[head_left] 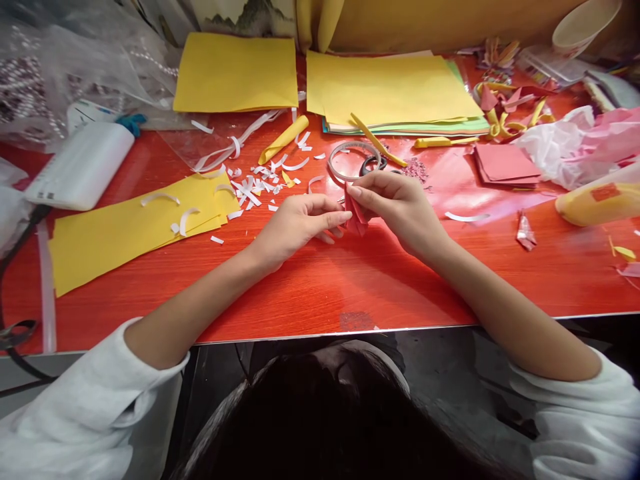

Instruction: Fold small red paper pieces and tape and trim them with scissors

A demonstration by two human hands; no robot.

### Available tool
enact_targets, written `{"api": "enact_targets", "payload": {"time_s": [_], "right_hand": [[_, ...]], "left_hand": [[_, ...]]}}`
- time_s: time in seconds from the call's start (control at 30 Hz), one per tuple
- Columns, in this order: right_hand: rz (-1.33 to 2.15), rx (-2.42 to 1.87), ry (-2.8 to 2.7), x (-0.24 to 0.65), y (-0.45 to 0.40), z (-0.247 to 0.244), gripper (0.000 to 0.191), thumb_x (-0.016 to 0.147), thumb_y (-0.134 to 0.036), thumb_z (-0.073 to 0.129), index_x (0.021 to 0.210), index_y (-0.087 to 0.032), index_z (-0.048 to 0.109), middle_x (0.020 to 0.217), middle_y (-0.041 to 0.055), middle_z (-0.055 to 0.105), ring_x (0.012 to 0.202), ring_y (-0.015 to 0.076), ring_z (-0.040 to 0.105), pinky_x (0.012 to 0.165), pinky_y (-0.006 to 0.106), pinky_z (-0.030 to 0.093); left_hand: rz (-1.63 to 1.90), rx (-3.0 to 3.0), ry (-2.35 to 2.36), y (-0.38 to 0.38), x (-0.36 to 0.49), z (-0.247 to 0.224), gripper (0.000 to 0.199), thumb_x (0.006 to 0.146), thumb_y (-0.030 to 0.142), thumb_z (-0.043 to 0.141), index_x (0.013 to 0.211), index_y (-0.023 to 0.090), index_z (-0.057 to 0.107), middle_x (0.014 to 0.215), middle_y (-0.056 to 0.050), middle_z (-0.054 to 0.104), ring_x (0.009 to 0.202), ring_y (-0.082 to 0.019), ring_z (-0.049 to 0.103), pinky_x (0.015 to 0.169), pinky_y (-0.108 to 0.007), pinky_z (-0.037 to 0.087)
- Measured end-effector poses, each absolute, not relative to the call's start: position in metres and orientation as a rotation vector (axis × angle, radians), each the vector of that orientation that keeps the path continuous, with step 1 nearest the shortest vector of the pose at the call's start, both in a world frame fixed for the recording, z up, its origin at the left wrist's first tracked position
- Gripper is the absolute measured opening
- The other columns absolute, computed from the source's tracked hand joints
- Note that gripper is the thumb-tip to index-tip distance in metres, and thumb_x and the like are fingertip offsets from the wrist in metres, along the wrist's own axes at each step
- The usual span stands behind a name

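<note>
Between my two hands, just above the red table, is a small folded piece of red paper [356, 217]. My right hand [395, 203] pinches its top edge between thumb and fingers. At its left side my left hand [313, 220] has thumb and forefinger closed on the paper's edge, the other fingers curled below. Right behind the hands lie a roll of tape [334, 167] and scissors with black handles [373, 164], whose blades are mostly hidden. A stack of red paper squares [506, 165] sits off to the right.
Yellow sheets [235, 73] and a layered paper stack [390, 87] line the back. Yellow strips [135, 227], white scraps [250, 190] and a white power bank [83, 167] lie left. Folded paper pieces [505, 100], crumpled tissue [555, 147] and a paper cup [583, 30] are right.
</note>
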State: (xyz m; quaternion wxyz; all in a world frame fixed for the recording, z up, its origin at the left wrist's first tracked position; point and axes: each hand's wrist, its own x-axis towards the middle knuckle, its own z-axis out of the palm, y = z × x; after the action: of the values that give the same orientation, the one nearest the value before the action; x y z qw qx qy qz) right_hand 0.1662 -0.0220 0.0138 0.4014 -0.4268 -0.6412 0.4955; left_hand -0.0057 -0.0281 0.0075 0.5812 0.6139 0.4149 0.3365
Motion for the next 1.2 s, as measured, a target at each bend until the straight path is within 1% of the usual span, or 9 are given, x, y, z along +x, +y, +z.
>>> {"api": "enact_targets", "payload": {"time_s": [0.2,0.37,0.47,0.6,0.8,0.87,0.97,1.07,1.2], "right_hand": [[1.3,-1.086,-1.68,0.1676,-0.0229,0.0167,0.027,0.081,-0.046,0.059,0.073,-0.02,0.061,0.063,-0.0011,0.056,0.057,0.0098,0.054,0.054,0.023,0.046],[1.357,-1.068,-1.668,0.1688,-0.0238,0.0204,0.019,0.079,-0.039,0.063,0.08,-0.02,0.066,0.077,0.0021,0.063,0.072,0.0132,0.061,0.064,0.025,0.052],[1.405,-1.083,-1.66,0.1681,-0.0244,0.02,0.014,0.078,-0.034,0.066,0.078,-0.019,0.067,0.078,0.0025,0.064,0.077,0.0151,0.063,0.07,0.028,0.054],[1.396,-1.079,-1.631,0.1673,-0.0245,0.0174,0.011,0.081,-0.026,0.062,0.074,-0.019,0.067,0.074,0.0019,0.063,0.076,0.0144,0.063,0.071,0.029,0.054],[1.332,-1.085,-1.724,0.1682,-0.0235,0.0178,0.016,0.082,-0.023,0.061,0.068,-0.02,0.067,0.071,0.0013,0.062,0.069,0.0125,0.059,0.067,0.027,0.051],[1.321,-1.084,-1.766,0.1686,-0.023,0.0181,0.016,0.083,-0.023,0.059,0.071,-0.02,0.068,0.069,0.0008,0.062,0.067,0.0121,0.058,0.066,0.027,0.05],[1.319,-1.097,-1.785,0.1686,-0.0231,0.0179,0.012,0.083,-0.023,0.059,0.084,-0.021,0.071,0.069,-0.0002,0.063,0.067,0.012,0.058,0.066,0.027,0.049],[1.346,-1.11,-1.795,0.1684,-0.0238,0.017,0.02,0.081,-0.022,0.06,0.099,-0.023,0.069,0.07,-0.0012,0.064,0.066,0.012,0.059,0.067,0.027,0.049],[1.399,-1.097,-1.81,0.1683,-0.0241,0.0164,0.019,0.082,-0.024,0.06,0.098,-0.024,0.068,0.071,-0.0017,0.065,0.064,0.0116,0.06,0.066,0.026,0.05]], "left_hand": [[0.821,1.436,0.958,-0.0278,-0.0053,0.0052,0.011,0.078,0.023,0.061,0.08,0.012,0.062,0.08,-0.004,0.066,0.068,-0.011,0.061,0.062,-0.024,0.052],[0.929,1.47,0.98,-0.0281,-0.0061,0.005,0.007,0.08,0.021,0.058,0.08,0.014,0.059,0.078,-0.002,0.064,0.065,-0.009,0.06,0.057,-0.022,0.051],[0.983,1.509,1.034,-0.0286,-0.0066,0.0044,0.007,0.079,0.021,0.059,0.076,0.015,0.056,0.074,0.0,0.061,0.063,-0.009,0.058,0.055,-0.021,0.05],[0.968,1.559,1.082,-0.0284,-0.007,0.0032,0.008,0.079,0.022,0.058,0.074,0.016,0.054,0.069,0.001,0.058,0.059,-0.008,0.057,0.055,-0.021,0.049],[0.911,1.534,1.074,-0.0272,-0.0073,0.0042,0.01,0.078,0.024,0.06,0.074,0.016,0.054,0.067,0.001,0.057,0.057,-0.009,0.057,0.053,-0.022,0.049],[0.897,1.512,1.065,-0.0263,-0.0076,0.0046,0.012,0.079,0.027,0.06,0.077,0.016,0.055,0.068,0.001,0.057,0.055,-0.008,0.056,0.05,-0.021,0.048],[0.972,1.525,1.066,-0.024,-0.0089,0.004,0.017,0.081,0.034,0.059,0.083,0.017,0.057,0.075,0.001,0.059,0.057,-0.007,0.056,0.052,-0.02,0.048],[1.044,1.562,1.076,-0.0217,-0.0104,0.0027,0.018,0.081,0.036,0.058,0.083,0.018,0.059,0.075,0.001,0.061,0.059,-0.007,0.056,0.056,-0.021,0.049],[1.021,1.571,1.065,-0.0213,-0.0113,0.0028,0.016,0.083,0.032,0.056,0.078,0.017,0.06,0.065,0.001,0.061,0.057,-0.009,0.056,0.056,-0.021,0.049]]}}
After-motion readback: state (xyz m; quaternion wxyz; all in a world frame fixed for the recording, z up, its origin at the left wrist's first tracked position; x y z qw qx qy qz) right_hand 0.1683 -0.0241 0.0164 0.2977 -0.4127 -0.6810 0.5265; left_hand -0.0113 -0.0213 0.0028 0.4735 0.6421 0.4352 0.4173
